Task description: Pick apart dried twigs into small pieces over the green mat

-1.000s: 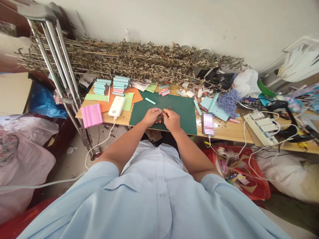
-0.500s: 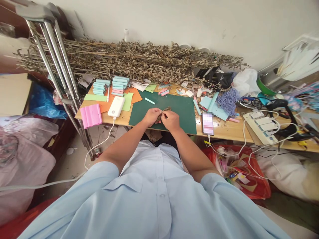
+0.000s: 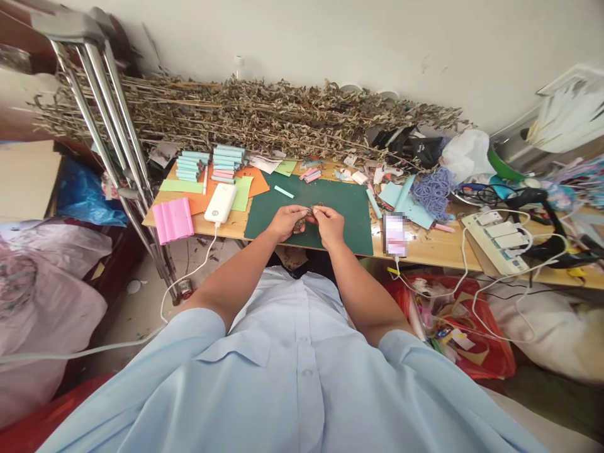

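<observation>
Over the near part of the green cutting mat (image 3: 264, 214), both my hands meet at a small clump of dried leaves (image 3: 309, 214). My left hand (image 3: 286, 222) is closed around part of the clump, some of it showing under the fingers. My right hand (image 3: 329, 224) pinches the clump's right side between thumb and fingers. The fingers hide much of the clump. Beyond my hands, one light-blue paper roll (image 3: 284, 192) lies alone on the mat.
Dried leafy stalks (image 3: 264, 113) span the table's back. Stacked blue rolls (image 3: 228, 154), a white power bank (image 3: 220, 202) and pink paper (image 3: 173, 221) are left. At right are a phone (image 3: 395, 234), purple yarn (image 3: 431, 192) and a power strip (image 3: 495, 242). Crutches (image 3: 111, 107) stand far left.
My right hand has shifted slightly right, opening a small gap between the hands where more of the dried leaves shows. My left hand stays nearly in place.
</observation>
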### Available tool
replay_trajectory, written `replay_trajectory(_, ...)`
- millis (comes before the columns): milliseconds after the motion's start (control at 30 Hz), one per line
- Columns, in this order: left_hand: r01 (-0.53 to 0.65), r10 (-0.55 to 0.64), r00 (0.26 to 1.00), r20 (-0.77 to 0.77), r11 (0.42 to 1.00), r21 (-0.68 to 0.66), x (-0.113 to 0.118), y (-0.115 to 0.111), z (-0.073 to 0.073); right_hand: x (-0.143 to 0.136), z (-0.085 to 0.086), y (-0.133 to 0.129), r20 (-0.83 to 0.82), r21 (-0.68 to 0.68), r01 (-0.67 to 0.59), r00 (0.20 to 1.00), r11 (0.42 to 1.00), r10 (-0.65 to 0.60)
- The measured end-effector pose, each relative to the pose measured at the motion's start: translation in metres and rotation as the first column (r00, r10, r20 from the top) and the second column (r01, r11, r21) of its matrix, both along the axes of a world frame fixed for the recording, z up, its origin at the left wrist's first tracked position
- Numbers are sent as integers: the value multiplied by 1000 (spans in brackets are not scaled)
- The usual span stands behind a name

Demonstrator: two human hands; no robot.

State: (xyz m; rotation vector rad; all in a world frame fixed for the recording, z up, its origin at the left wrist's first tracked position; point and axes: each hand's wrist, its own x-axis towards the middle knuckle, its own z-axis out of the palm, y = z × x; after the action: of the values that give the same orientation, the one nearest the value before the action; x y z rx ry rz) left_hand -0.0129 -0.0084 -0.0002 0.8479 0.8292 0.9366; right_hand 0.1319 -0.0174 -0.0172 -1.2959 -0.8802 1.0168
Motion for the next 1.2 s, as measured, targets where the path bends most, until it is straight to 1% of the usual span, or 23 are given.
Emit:
replay_trajectory(67, -5, 6, 1000, -9, 1000, 7, 1, 0, -1, 1, 4, -4, 152, 56, -48, 988, 997, 39)
replay_trajectory(100, -9, 10, 1000, -11, 1000, 7, 1, 0, -1, 3, 6, -7, 248, 90, -69, 968, 994, 44)
replay_trajectory(200, -27, 27, 1000, -9, 1000, 6, 2, 1, -2, 6, 10, -15, 515, 199, -142, 857, 970, 20)
replay_trajectory(267, -41, 41, 999, -12, 999, 15, 3, 1, -3, 8, 9, -18, 601, 228, -193, 799, 954, 18)
replay_trajectory(400, -40, 42, 998, -49, 998, 47, 5, 1, -3, 12, 4, -19, 667, 227, -233, 745, 946, 23)
replay_trajectory(533, -17, 25, 990, -141, 998, 58, 7, 0, 1, 15, 5, -17, 768, 233, -270, 641, 934, -6)
replay_trajectory(600, -14, 24, 984, -176, 998, 58, 7, 0, 2, 17, 7, -15, 798, 233, -288, 602, 929, -13)
replay_trajectory(667, -6, 14, 983, -184, 999, 42, 7, 0, 3, 21, 10, -12, 806, 235, -283, 591, 930, -23)
replay_trajectory(733, -7, 11, 986, -169, 1000, 20, 7, 0, 3, 27, 12, -7, 797, 240, -246, 602, 939, -46)
replay_trajectory(833, -44, 43, 990, -136, 999, 1, 7, 1, 1, 37, 15, 2, 785, 256, -176, 612, 950, -98)
replay_trajectory(900, -69, 70, 990, -121, 998, 10, 7, 1, 0, 41, 15, 7, 798, 265, -176, 592, 948, -113)
replay_trajectory(1000, -86, 89, 990, -110, 996, 34, 8, 1, -3, 43, 11, 10, 849, 225, -211, 522, 951, -85)
replay_trajectory(1133, -93, 98, 988, -118, 995, 40, 9, 0, -2, 43, 3, 9, 918, 117, -303, 396, 946, 13)
replay_trajectory(1200, -98, 102, 987, -124, 994, 38, 8, -1, 0, 43, 2, 6, 923, 108, -308, 384, 945, 19)
